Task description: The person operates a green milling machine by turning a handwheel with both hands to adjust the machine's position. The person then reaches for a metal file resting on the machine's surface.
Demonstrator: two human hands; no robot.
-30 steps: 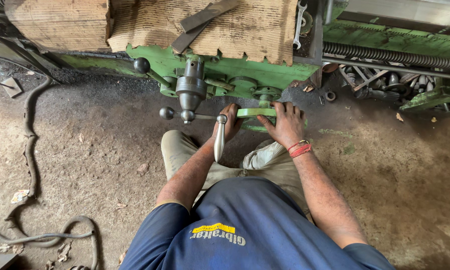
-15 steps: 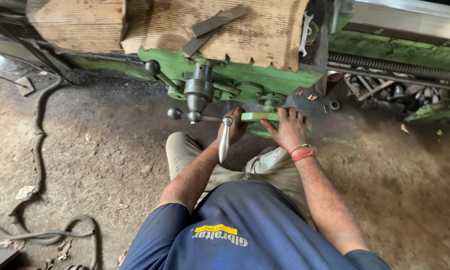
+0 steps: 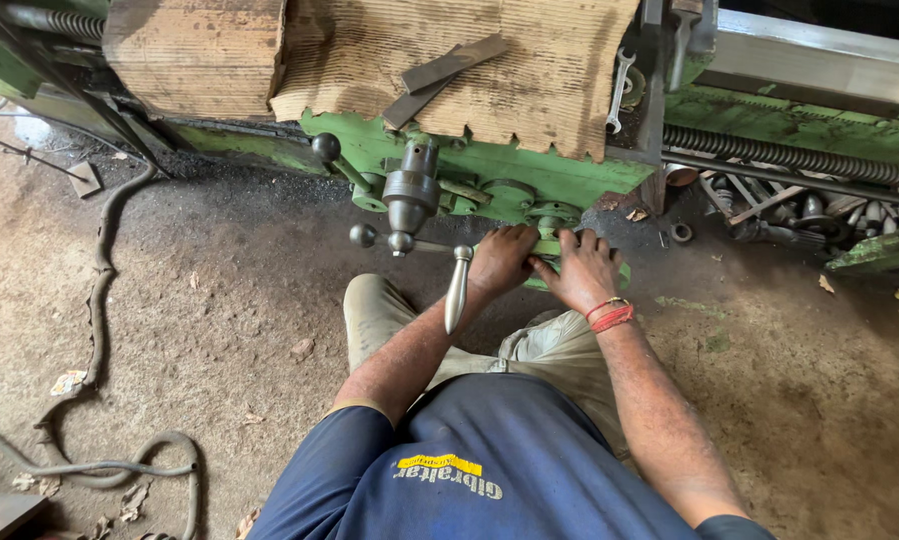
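Observation:
I squat on the ground in front of a green lathe apron (image 3: 489, 170). My left hand (image 3: 499, 262) and my right hand (image 3: 584, 270) meet on a small green part (image 3: 547, 246) low on the apron, fingers curled on it. My right wrist wears red bands (image 3: 611, 316). A polished steel handle (image 3: 457, 290) hangs down just left of my left wrist. It belongs to a grey handwheel hub (image 3: 409, 195) with ball-ended levers (image 3: 363, 235). My hands hide most of the green part.
Corrugated cardboard (image 3: 489, 70) covers the machine top, with flat metal strips (image 3: 439, 80) and a spanner (image 3: 619, 85) on it. A leadscrew (image 3: 789, 150) runs right above loose metal pieces (image 3: 789, 210). A hose (image 3: 99, 300) snakes over the dirt floor at left.
My hands have come together on the green part; a second ago the right hand lay spread apart from the left. The view has shifted so the apron sits nearer the middle.

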